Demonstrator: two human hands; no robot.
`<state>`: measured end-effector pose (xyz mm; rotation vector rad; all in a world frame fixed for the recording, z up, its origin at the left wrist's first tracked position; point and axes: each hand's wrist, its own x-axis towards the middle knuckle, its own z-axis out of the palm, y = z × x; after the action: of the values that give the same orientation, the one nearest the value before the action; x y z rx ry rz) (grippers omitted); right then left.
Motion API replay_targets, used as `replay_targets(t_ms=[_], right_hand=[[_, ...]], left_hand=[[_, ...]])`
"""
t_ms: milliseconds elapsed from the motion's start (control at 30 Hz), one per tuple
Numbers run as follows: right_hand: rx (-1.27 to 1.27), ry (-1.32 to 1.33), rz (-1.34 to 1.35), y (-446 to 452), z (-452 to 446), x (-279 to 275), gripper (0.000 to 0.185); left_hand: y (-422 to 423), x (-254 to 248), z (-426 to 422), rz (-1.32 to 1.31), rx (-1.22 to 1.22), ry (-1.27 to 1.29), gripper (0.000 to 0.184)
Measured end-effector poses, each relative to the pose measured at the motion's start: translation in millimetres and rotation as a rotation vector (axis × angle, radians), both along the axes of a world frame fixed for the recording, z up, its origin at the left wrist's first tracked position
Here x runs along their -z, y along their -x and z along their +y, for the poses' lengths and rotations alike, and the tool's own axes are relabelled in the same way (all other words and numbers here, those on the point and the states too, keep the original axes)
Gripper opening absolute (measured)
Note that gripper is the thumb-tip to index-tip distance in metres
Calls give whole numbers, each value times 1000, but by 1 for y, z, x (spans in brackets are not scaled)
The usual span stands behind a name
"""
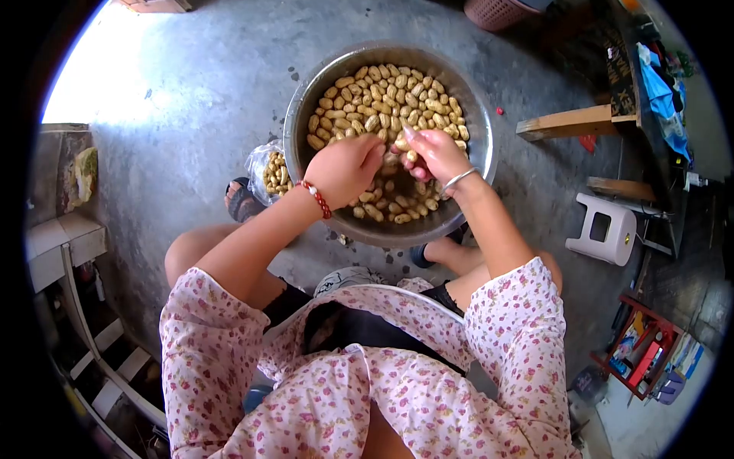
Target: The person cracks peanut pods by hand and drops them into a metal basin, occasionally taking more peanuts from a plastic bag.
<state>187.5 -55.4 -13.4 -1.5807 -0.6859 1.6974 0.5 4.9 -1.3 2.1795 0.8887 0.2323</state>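
A large metal basin (293, 126) on the floor holds many unshelled peanuts (382, 92); murky water shows among those at its middle and near side. My right hand (440, 155), with a silver bangle at the wrist, is closed around a few peanuts over the basin. One peanut shows between its fingers. Close beside it, my left hand (342, 170), wearing a red bead bracelet, is closed with its fingers curled inward. Its fingertips are hidden, so what they grip is unclear. A clear plastic bag (256, 159) with more peanuts lies against the basin's left side.
Grey concrete floor (206, 92) surrounds the basin. A light plastic stool (623, 237) lies at the right, below a wooden beam (566, 122). A pink basket (497, 11) stands at the far edge. Shelving (76, 298) is at the left, and a small red rack (642, 348) at lower right.
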Motion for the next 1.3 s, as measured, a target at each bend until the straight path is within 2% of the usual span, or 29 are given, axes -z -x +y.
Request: replay_targets(t_ms=[133,200,233,300,333,367,400,467,533,567,633,700,767,800,833,867,967,1000,1033,1067,1100,1133,1200,1233,1267,1300], right_hand=[[237,6,-25,24,0,-16,44],[290,76,-201,37,2,-34,46],[254,76,-255,35,4,-19,60],[195,-81,-588,35,9,-13,68],[160,-162,-752,37,9,-11,73],[23,-176,-875,44,8,-34,81],[-117,-247,-1093,51,8,-44,75],[-225,-448,-1255,54,7,-36,70],[-154,-627,-1277,54,8,-33,63],[-117,-690,-1246,53,11,-36,61],[-35,-834,-1195,47,18,-34,54],[-61,-812,-1233,45,19,-40,52],[-55,-816,-1202,41,20,-41,47],[40,-587,-851,40,20,-41,46],[128,-354,-499,39,21,-45,45],[210,-123,-147,39,22,-47,44],[234,-143,-277,45,12,-50,46],[240,-148,-320,46,10,-50,47],[127,-452,-679,40,11,-29,47],[48,-539,-975,44,8,-46,47],[1,-712,-1144,44,7,-44,48],[-48,-887,-1312,43,7,-42,50],[6,-1085,-1276,44,10,-39,52],[30,-1191,-1249,45,13,-39,54],[86,-1050,-1156,47,13,-37,53],[142,-908,-1063,50,12,-34,52]], left_hand=[[-10,-6,-5,-234,41,-136,23],[-14,-6,-11,-190,33,-148,23],[-15,-6,-13,-213,-1,-126,25],[-17,0,-15,-307,-86,-68,33],[-19,2,-13,-340,-190,234,35],[-22,3,-10,-368,-296,537,38],[-25,-6,-9,-392,-400,840,40],[-22,-13,-1,-393,-466,1173,42],[-17,-11,7,-452,-471,1321,41],[-18,-18,6,-454,-476,1225,37],[-19,-25,12,-513,-517,1214,33],[-17,-29,18,-498,-479,1160,31],[-19,-22,14,-432,-304,270,33],[-19,-20,12,-377,-205,-169,34],[-17,-21,12,-302,-122,-358,37],[-16,-23,12,-278,-69,-419,34],[-15,-21,10,-249,39,-586,31],[-17,-18,7,-300,-85,-272,34],[-20,-16,4,-344,-208,44,36],[-23,-14,0,-380,-329,362,38],[-24,-40,1,-450,-451,1008,40],[-12,-31,25,-426,-226,1609,41],[-4,-31,34,-316,49,1707,43],[-8,-31,21,-303,-166,1325,42],[-14,-51,5,-275,-358,932,42],[-15,-27,7,-314,-230,232,45]])
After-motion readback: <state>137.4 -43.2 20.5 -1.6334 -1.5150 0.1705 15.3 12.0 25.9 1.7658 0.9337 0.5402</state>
